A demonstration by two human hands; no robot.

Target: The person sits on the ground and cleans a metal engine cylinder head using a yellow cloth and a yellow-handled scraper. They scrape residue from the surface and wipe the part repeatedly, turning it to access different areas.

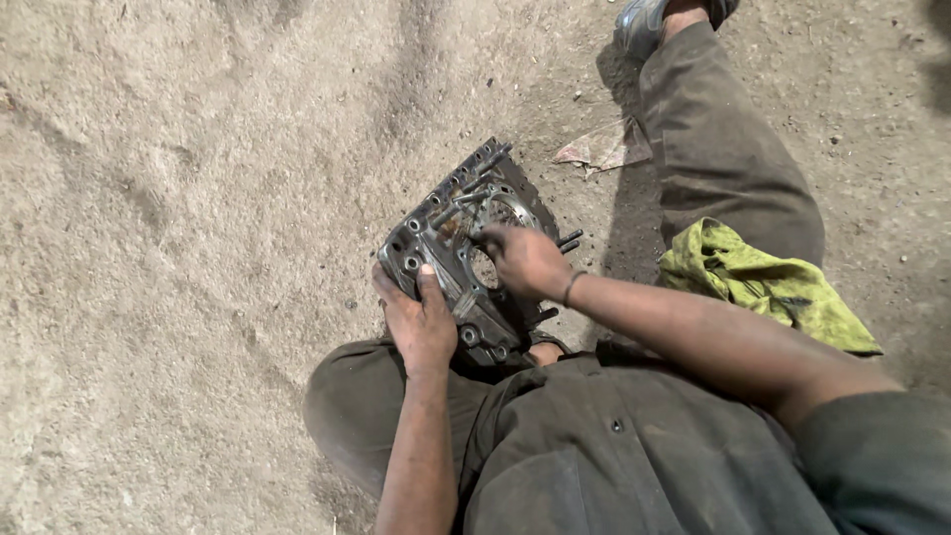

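Person sat on sandy ground [178,198], 1 leg folded in close, the other stretched out toward the top of the view. A flat metal plate [466,253], dark and greasy, with bolt holes along its edges and a round opening near the middle, rested tilted against the folded leg, its far end on the sand.

Left hand [421,322] gripped the plate's near left edge: thumb laid over the top face, fingers curled under and out of sight. Closed firmly on the plate.

Right hand [525,260] lay on the plate just beside the round opening, fingers bent down against the metal. Whether they pinched something small there, could not tell. A thin band sat on that wrist.

Several dark bolts [568,240] stuck out past the plate's right side, just behind the right hand.

A yellow-green rag [763,282] lay draped over the outstretched leg, well apart from the plate. A scrap of paper [604,149] lay on the sand beyond the plate, beside the outstretched leg. A shoe [642,25] showed at the top.
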